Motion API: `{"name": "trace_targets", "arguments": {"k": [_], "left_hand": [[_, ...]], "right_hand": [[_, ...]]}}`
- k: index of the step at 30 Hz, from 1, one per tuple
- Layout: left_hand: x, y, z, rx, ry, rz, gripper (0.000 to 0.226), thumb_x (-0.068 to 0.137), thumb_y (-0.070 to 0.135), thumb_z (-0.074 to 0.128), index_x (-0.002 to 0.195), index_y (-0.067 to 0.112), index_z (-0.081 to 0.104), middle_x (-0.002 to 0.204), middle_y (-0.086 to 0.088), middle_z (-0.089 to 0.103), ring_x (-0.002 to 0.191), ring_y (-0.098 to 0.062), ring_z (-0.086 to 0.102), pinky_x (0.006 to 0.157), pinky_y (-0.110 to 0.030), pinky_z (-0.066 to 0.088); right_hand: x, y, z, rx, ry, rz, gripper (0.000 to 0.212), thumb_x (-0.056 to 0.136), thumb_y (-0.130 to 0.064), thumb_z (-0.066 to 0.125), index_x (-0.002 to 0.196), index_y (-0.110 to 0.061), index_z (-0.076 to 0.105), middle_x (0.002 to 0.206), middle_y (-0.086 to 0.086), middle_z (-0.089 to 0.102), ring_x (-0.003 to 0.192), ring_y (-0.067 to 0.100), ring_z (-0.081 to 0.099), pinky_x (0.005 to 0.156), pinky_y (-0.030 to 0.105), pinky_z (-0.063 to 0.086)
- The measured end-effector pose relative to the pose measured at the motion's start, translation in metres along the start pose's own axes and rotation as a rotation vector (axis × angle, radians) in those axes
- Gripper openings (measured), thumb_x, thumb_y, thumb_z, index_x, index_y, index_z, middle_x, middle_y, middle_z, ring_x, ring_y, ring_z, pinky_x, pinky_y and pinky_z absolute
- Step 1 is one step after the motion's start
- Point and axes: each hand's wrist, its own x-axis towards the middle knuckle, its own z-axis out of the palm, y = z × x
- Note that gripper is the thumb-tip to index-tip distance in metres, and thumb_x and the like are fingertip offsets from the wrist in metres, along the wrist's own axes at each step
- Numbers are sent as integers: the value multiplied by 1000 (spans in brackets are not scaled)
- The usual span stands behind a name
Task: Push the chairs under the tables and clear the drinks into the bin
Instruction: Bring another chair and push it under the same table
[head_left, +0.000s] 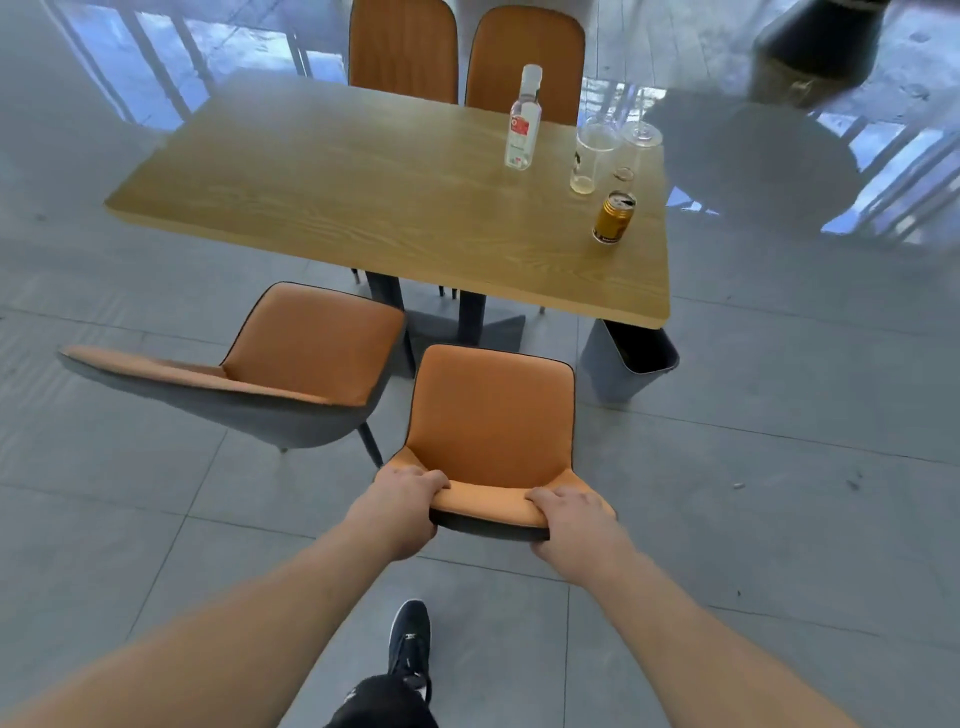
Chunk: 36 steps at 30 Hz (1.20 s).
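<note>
You grip the chair (493, 415) back with your left hand (402, 512) and right hand (576, 519), and a skewed push could clip the bin (618, 382) or jolt the table (337, 197), tipping the can (613, 218).

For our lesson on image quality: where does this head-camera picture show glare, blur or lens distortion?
Head view: the glossy floor mirrors bright window bars at the top left and right; the far corners are smeared, with a dark blurred shape at the top right; the wide lens bows the table edges and stretches the forearms. Both hands, left and right, and the chair look sharp.
</note>
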Motion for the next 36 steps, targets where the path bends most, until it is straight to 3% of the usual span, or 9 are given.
{"name": "trace_targets", "arguments": {"k": [7,14,16,19,22,25,28,31,36], "left_hand": [[58,-60,-63,32,-32,50,48,89,23,62,132,42,55,129,10,53,121,-20,42,100,-40,46],[87,-53,-72,27,-97,80,54,85,32,70,133,46,51,127,11,52,115,-18,45,100,-43,48],[82,-52,-69,26,-92,56,58,83,35,71,135,45,48,131,11,51,119,-17,45,99,-43,49],[66,-69,-70,155,-56,-35,69,82,42,73,142,42,40,141,8,48,130,-22,44,108,-57,40],[54,-105,-79,314,12,-124,70,85,45,69,146,38,35,142,4,48,135,-25,41,114,-64,26],[50,-147,-99,363,87,-210,61,86,43,64,141,36,40,134,4,53,128,-24,45,110,-61,33],[53,-192,-121,386,116,-223,58,87,43,63,139,35,40,124,5,56,116,-23,54,104,-52,40],[57,-236,-137,392,101,-182,42,89,42,62,127,33,49,113,5,61,106,-22,58,96,-42,45],[54,-293,-150,426,143,67,19,91,48,53,105,35,55,98,12,63,84,-13,59,75,-33,53]], "right_hand": [[62,-56,-26,67,11,68,51,94,-37,60,142,-37,42,132,-2,51,119,28,45,94,45,49],[80,-46,-51,14,-18,121,50,94,-37,64,140,-32,45,133,1,53,123,29,45,97,47,49],[75,-50,-52,-36,-65,174,53,91,-42,65,138,-32,42,135,1,51,127,30,42,103,58,44],[73,-77,-51,-173,-134,242,65,85,-53,67,139,-30,38,138,2,48,138,39,33,106,78,21],[76,-106,-47,-212,-57,104,63,87,-54,64,138,-26,41,132,5,51,130,37,41,110,71,22],[83,-128,-44,-185,37,-2,49,92,-48,61,132,-25,45,125,5,55,118,32,50,108,60,34],[96,-149,-39,-171,92,-35,42,93,-34,60,130,-24,44,117,4,57,107,30,54,95,50,46],[108,-171,-30,-183,157,-16,30,92,-21,58,119,-24,45,105,1,58,90,24,55,73,38,43],[121,-205,-14,-227,221,118,18,89,-31,64,100,-28,50,92,-5,60,85,22,61,67,38,39]]}}
